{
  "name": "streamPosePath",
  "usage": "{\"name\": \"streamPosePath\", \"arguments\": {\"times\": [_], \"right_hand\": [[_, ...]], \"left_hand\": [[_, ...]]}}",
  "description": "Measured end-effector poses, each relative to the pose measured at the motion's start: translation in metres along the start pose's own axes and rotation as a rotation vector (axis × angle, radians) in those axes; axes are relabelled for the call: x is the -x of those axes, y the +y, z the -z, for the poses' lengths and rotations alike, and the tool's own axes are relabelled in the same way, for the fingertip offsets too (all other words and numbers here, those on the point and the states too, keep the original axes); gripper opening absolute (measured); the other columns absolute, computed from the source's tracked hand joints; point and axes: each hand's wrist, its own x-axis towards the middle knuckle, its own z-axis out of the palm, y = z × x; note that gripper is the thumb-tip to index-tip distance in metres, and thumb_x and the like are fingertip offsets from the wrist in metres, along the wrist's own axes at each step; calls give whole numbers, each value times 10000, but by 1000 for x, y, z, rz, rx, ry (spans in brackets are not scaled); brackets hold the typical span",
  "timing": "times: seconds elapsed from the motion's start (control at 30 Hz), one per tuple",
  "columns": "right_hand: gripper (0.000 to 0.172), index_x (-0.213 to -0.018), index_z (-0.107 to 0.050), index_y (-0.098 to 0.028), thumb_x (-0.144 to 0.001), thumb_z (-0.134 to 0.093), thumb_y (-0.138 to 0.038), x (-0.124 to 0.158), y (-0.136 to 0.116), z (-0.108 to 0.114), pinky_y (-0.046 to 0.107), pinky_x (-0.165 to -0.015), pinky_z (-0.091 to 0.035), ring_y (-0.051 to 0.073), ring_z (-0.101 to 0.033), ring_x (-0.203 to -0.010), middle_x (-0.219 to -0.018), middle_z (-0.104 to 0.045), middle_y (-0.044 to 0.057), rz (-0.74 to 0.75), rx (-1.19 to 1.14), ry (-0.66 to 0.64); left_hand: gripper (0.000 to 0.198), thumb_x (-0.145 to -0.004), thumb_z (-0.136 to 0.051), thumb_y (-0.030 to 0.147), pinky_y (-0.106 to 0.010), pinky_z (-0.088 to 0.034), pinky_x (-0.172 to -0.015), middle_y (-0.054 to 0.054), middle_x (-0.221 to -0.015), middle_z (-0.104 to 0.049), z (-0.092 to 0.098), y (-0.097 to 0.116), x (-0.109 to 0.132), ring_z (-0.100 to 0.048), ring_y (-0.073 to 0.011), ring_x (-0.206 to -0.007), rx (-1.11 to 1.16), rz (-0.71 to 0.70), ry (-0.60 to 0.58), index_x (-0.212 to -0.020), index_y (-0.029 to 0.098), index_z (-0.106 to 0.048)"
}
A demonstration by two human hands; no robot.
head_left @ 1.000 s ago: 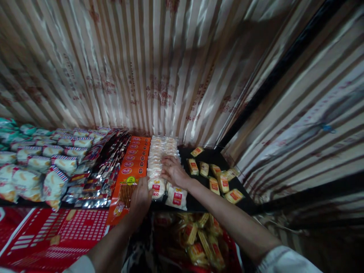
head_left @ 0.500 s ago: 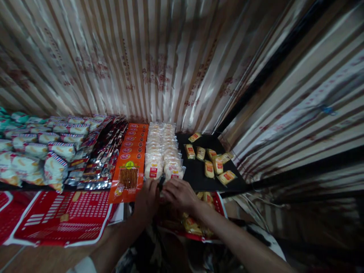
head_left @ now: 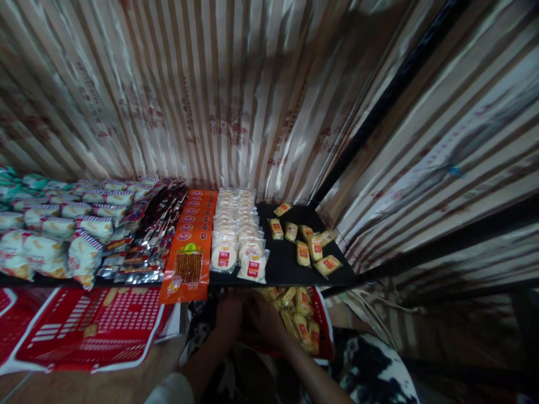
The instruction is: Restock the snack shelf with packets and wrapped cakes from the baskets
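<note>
My left hand and my right hand are close together below the front edge of the black shelf, over the near red basket. Their fingers are lost in shadow, so what they touch does not show. Yellow-wrapped snack packs fill the basket's right part, beside my right hand. Right above my hands, two rows of clear-wrapped round white rice crackers stand on the shelf, the front ones facing me. To their right, several small yellow packs lie scattered on the shelf.
Left of the crackers come orange snack packets, dark silvery packets and white bags. Another red basket with a few packs stands on the floor at left. Striped curtain sheeting hangs behind; a dark pole slants at right.
Both hands have dropped from the front of the cracker rows to below the shelf edge. The front cracker packs are now uncovered, the right one nearer the edge. The view has shifted slightly.
</note>
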Motion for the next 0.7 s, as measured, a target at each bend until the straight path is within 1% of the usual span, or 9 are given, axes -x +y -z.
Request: {"name": "streamPosePath", "arguments": {"times": [0.1,0.23,0.3,0.37,0.4,0.47,0.53,0.6,0.7], "right_hand": [[345,-1065,-625,-191,-785,-437,-121,6,-4,6,332,-850,-476,222,-637,-977,-1055,-686,92,20,-88,-22],[195,-880,-658,-216,-799,-486,-173,22,-20,25,331,-783,-491,213,-640,-860,-901,-696,56,42,-66,-30],[140,-853,-654,-222,-812,-520,-216,28,-30,35,313,-740,-497,201,-628,-820,-868,-669,49,81,-45,0],[142,-911,-647,-231,-828,-532,-246,31,-41,46,302,-739,-501,193,-616,-845,-920,-637,59,148,-29,75],[160,-951,-641,-236,-837,-531,-252,30,-47,51,302,-763,-502,191,-608,-884,-980,-619,70,191,-18,118],[223,-1053,-614,-244,-846,-534,-268,23,-61,61,316,-845,-488,201,-572,-998,-1127,-570,91,290,18,182],[327,-1175,-553,-242,-850,-538,-275,9,-75,71,343,-910,-464,217,-532,-1076,-1207,-544,96,374,78,187],[361,-1229,-517,-229,-868,-506,-247,-8,-88,78,373,-930,-447,229,-529,-1066,-1151,-595,89,426,160,159],[333,-1204,-541,-209,-881,-462,-185,-35,-101,84,383,-928,-435,232,-545,-1009,-1068,-648,77,446,248,159]], "left_hand": [[376,-840,-354,83,-292,-494,-645,-155,-1121,-576,9,-2,10,-648,-207,-797,-27,-17,-21,-1112,180,-595],[361,-862,-366,140,-257,-472,-663,-111,-1161,-550,23,-9,38,-640,-190,-874,24,-68,-31,-1158,238,-546],[306,-877,-379,201,-235,-461,-666,-79,-1141,-554,32,-15,51,-634,-165,-867,115,-71,6,-1127,251,-549],[253,-886,-381,246,-227,-456,-681,-51,-1083,-567,43,-22,59,-628,-143,-833,225,-62,77,-1054,253,-570],[241,-889,-377,261,-231,-458,-699,-45,-1047,-574,49,-25,60,-623,-141,-827,280,-62,124,-1022,248,-577],[240,-887,-374,289,-253,-461,-753,-45,-980,-584,62,-30,57,-611,-154,-854,382,-76,239,-985,232,-586],[245,-871,-390,303,-281,-464,-789,-55,-942,-587,73,-35,47,-600,-176,-880,455,-70,347,-966,212,-597],[253,-850,-408,298,-295,-467,-793,-64,-931,-587,82,-38,34,-598,-185,-869,505,-51,417,-964,193,-608],[278,-827,-433,285,-298,-467,-787,-77,-938,-594,90,-44,15,-599,-187,-855,556,-20,457,-1005,159,-606]]}}
